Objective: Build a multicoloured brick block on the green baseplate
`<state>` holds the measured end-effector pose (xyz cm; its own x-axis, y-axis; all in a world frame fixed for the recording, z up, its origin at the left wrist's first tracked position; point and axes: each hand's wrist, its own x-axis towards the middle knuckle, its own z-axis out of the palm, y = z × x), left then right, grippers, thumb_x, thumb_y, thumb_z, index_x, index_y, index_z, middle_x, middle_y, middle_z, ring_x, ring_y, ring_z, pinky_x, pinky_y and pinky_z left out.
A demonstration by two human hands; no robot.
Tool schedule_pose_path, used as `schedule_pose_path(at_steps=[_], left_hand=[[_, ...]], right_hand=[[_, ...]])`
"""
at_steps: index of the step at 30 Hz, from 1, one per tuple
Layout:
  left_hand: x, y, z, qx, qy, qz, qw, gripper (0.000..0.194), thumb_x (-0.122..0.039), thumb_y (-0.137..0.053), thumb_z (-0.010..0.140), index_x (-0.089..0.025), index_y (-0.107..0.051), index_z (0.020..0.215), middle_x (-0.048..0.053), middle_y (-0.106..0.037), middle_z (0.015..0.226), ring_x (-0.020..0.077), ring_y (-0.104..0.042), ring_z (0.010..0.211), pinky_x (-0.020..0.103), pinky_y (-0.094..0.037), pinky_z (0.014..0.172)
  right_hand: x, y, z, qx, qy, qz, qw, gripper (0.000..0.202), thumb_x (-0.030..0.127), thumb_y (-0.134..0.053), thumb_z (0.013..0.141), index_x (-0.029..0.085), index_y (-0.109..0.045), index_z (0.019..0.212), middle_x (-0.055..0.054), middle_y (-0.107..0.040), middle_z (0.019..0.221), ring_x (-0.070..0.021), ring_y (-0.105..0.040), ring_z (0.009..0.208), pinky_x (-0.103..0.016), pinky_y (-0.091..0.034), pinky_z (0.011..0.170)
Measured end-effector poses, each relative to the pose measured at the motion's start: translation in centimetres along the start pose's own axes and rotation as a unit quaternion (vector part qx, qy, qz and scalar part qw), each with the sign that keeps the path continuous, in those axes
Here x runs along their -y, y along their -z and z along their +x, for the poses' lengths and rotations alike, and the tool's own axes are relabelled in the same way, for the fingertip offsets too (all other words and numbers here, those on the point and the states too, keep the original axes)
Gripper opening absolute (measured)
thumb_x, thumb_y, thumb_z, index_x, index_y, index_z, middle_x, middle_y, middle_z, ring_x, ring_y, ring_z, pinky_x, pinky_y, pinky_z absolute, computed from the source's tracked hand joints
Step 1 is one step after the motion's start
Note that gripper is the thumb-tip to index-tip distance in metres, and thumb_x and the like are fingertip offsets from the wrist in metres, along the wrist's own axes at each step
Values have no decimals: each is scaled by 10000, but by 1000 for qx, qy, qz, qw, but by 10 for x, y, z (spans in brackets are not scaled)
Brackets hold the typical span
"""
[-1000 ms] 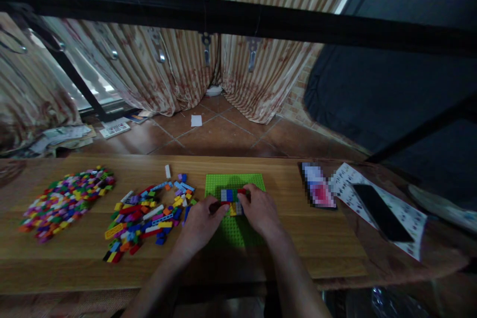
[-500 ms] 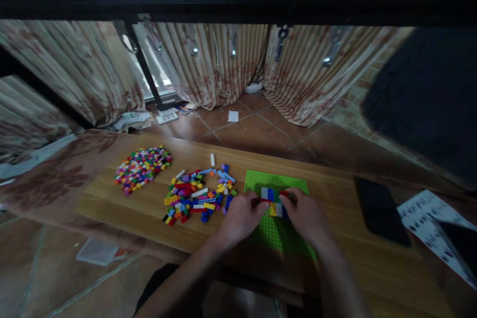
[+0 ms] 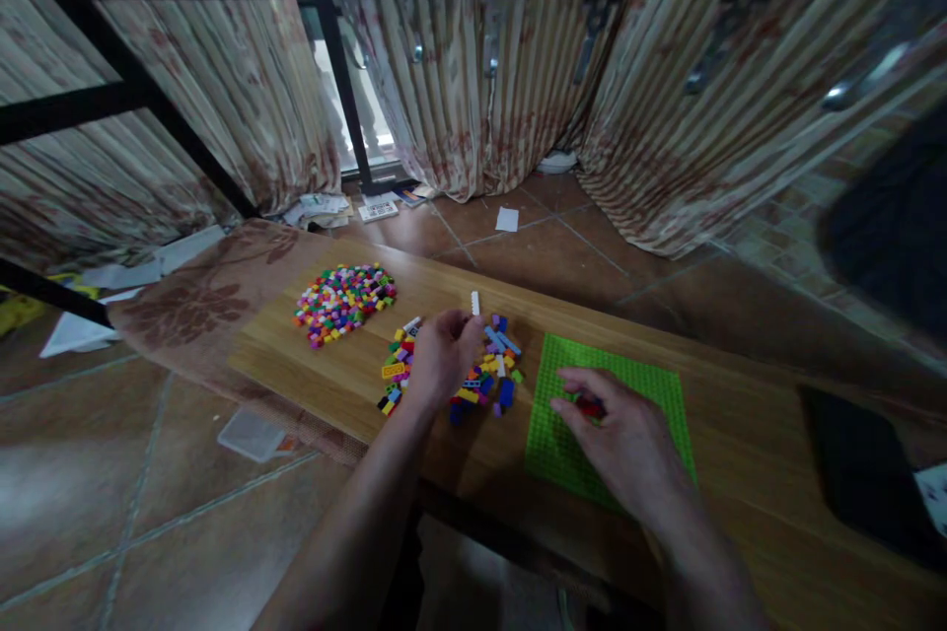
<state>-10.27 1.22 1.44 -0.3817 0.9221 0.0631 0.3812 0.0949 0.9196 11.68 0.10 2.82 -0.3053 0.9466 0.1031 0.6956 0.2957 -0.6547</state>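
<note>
My left hand (image 3: 442,360) is over the pile of mixed toy bricks (image 3: 506,392), with fingers curled and thumb a little apart from them. Just past its fingertips lies a long white brick (image 3: 475,302); I cannot tell whether they touch it. Above the green baseplate (image 3: 544,444), my right hand (image 3: 625,439) is closed round a small block of joined bricks (image 3: 590,406). Only some red of that block shows between thumb and fingers; the hand hides the rest.
A heap of small colourful bricks (image 3: 344,301) lies on the left of the wooden table (image 3: 273,370). A dark flat tablet-like object (image 3: 862,463) rests at the right. On the floor is a clear plastic container (image 3: 252,434). Striped curtains (image 3: 473,118) hang behind a black frame.
My left hand has let go of the brick block and moved left to the brick pile. My right hand keeps the block over the baseplate. The view has turned left.
</note>
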Motion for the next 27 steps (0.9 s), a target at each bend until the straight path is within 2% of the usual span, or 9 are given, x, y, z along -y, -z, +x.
schedule_pose_path(at_steps=[2, 4, 6, 8, 11, 15, 21, 24, 27], left_hand=[[8, 19, 9, -37, 31, -5, 999, 326, -425, -500, 835, -135, -645, 812, 13, -631, 658, 121, -553, 566, 219, -403, 539], [14, 39, 16, -75, 56, 19, 995, 345, -432, -492, 832, -129, -654, 852, 27, -653, 687, 129, -569, 573, 226, -411, 546], [19, 61, 18, -111, 83, 105, 985, 346, -432, -509, 823, -134, -668, 898, 48, -684, 752, 152, -601, 641, 238, -422, 588], [23, 80, 18, -125, 130, 225, 958, 344, -431, -525, 816, -144, -675, 933, 76, -706, 835, 188, -625, 729, 259, -425, 635], [27, 99, 14, -79, 183, 349, 916, 345, -432, -505, 834, -161, -677, 960, 112, -713, 907, 233, -637, 819, 279, -420, 664], [33, 104, 11, 14, 185, 384, 905, 324, -418, -471, 856, -192, -703, 861, 112, -715, 847, 244, -644, 808, 281, -404, 632], [33, 95, 10, 70, 125, 330, 933, 320, -350, -453, 874, -173, -716, 838, 78, -710, 762, 183, -614, 693, 250, -367, 578], [29, 92, 10, 77, 129, 313, 938, 315, -336, -452, 878, -166, -717, 850, 63, -690, 691, 175, -593, 652, 249, -359, 576], [27, 93, 9, 66, 137, 297, 943, 320, -333, -440, 884, -166, -713, 886, 59, -687, 684, 176, -589, 643, 250, -354, 574]], right_hand=[[11, -12, -2, 82, 24, -39, 996, 337, 281, -618, 797, 253, -629, 1133, -41, -676, 1075, -217, -634, 937, -344, -487, 811], [18, -24, -3, 122, 24, -78, 989, 396, 234, -628, 778, 230, -610, 1174, -62, -657, 1134, -240, -619, 1003, -363, -479, 851], [22, -35, -2, 130, 15, -107, 986, 398, 209, -614, 781, 205, -605, 1178, -78, -652, 1144, -250, -613, 1033, -372, -467, 886], [25, -45, -1, 125, 11, -121, 985, 377, 189, -592, 784, 190, -610, 1161, -84, -656, 1120, -246, -616, 1028, -367, -459, 904], [27, -58, 2, 114, 7, -126, 985, 351, 173, -568, 783, 176, -616, 1131, -85, -655, 1071, -236, -626, 981, -348, -465, 877], [31, -70, 6, 105, 2, -101, 989, 368, 175, -554, 791, 171, -596, 1157, -90, -647, 1075, -224, -639, 942, -340, -480, 844], [41, -82, 11, 91, 21, -24, 995, 353, 188, -551, 794, 193, -604, 1144, -81, -659, 1076, -212, -641, 943, -339, -493, 850], [42, -83, 12, 88, 25, 17, 996, 347, 207, -527, 814, 196, -601, 1153, -66, -666, 1028, -197, -644, 906, -338, -500, 846], [39, -78, 14, 60, 29, 37, 997, 300, 240, -500, 840, 202, -614, 1115, -58, -667, 998, -190, -641, 884, -342, -506, 841]])
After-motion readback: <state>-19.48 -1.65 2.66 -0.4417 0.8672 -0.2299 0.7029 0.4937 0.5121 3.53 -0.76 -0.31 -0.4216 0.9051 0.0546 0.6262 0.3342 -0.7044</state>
